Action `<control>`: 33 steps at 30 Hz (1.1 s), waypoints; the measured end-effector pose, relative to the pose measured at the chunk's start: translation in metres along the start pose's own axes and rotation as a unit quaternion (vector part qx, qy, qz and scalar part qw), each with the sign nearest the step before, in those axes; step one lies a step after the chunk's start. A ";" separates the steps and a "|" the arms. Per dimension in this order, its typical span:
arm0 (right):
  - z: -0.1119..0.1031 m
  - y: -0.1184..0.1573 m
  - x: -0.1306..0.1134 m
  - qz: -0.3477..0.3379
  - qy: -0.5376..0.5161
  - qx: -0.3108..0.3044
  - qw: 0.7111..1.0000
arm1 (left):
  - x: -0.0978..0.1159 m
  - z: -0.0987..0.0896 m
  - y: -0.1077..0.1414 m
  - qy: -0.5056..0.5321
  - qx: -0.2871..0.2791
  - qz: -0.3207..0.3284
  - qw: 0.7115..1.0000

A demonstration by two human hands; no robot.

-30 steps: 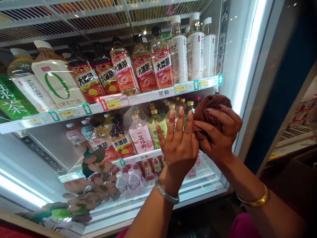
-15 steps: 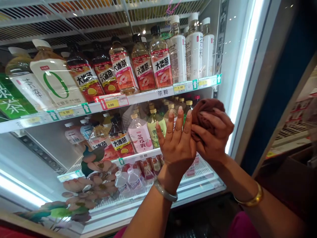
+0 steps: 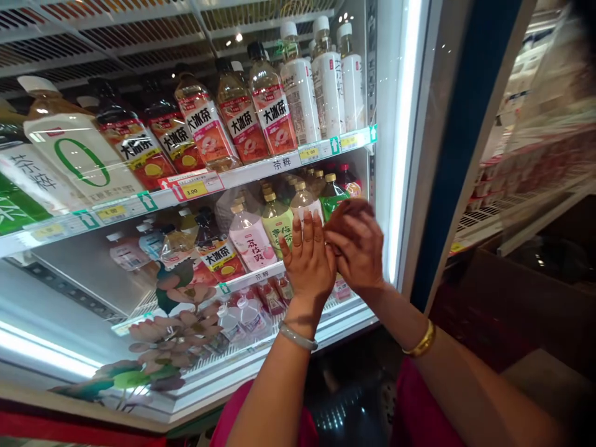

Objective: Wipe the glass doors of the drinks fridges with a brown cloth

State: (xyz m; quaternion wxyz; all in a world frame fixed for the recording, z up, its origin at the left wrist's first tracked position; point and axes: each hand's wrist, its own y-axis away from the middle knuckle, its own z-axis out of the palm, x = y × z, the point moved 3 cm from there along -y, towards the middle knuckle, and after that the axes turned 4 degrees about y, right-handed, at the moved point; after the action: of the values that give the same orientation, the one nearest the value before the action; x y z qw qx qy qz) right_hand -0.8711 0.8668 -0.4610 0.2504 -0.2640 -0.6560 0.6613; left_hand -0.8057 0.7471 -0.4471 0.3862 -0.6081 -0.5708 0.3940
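My right hand (image 3: 361, 251) is closed around a crumpled brown cloth (image 3: 352, 214); part of the cloth is hidden by the fingers. Just left of it, my left hand (image 3: 308, 257) is held up flat with its fingers stretched, against the clear glass door of a drinks cooler. A grey bangle (image 3: 298, 337) circles the left wrist and a gold bangle (image 3: 421, 339) the right. Behind the glass, near my fingertips, stand a green-labelled bottle (image 3: 278, 226) and a pink-labelled bottle (image 3: 252, 239).
Bottled teas (image 3: 274, 118) fill the upper shelf, whose price rail (image 3: 261, 171) runs across. Flower decals (image 3: 177, 329) cover the glass at lower left. A blue frame strip (image 3: 470, 130) borders the cooler at right. Beyond it, another shelf (image 3: 484, 214) holds packaged goods.
The view has swung to the right, so the shelves appear further left. Both hands stay close together; the right hand with the cloth has shifted slightly and is a little blurred.
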 end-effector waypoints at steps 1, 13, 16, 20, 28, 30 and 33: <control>-0.001 0.002 -0.001 -0.047 -0.014 -0.011 0.999 | 0.000 0.001 0.005 -0.003 -0.005 -0.003 1.000; -0.005 0.020 0.026 0.038 0.030 0.003 0.999 | 0.001 0.016 0.028 -0.006 0.000 -0.052 0.999; -0.006 0.026 0.007 -0.051 -0.010 -0.027 0.998 | 0.002 0.015 0.027 -0.007 -0.001 -0.043 0.999; -0.013 0.023 0.047 -0.114 -0.014 -0.040 0.993 | 0.002 0.012 0.027 -0.012 -0.007 -0.043 0.999; -0.005 0.028 0.066 0.127 0.056 0.034 0.990 | 0.002 0.008 0.029 -0.030 -0.004 -0.014 0.999; -0.004 0.032 0.034 0.079 0.037 0.011 0.996 | 0.000 0.008 0.031 -0.023 -0.024 -0.020 0.999; -0.006 0.033 0.010 -0.045 -0.013 -0.030 0.998 | -0.001 0.006 0.033 -0.020 -0.048 -0.029 0.998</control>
State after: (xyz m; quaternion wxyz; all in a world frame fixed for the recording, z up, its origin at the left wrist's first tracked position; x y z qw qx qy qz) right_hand -0.8738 0.8769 -0.4940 0.2629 -0.2332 -0.6902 0.6325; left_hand -0.7984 0.7446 -0.4794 0.3562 -0.6009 -0.6143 0.3671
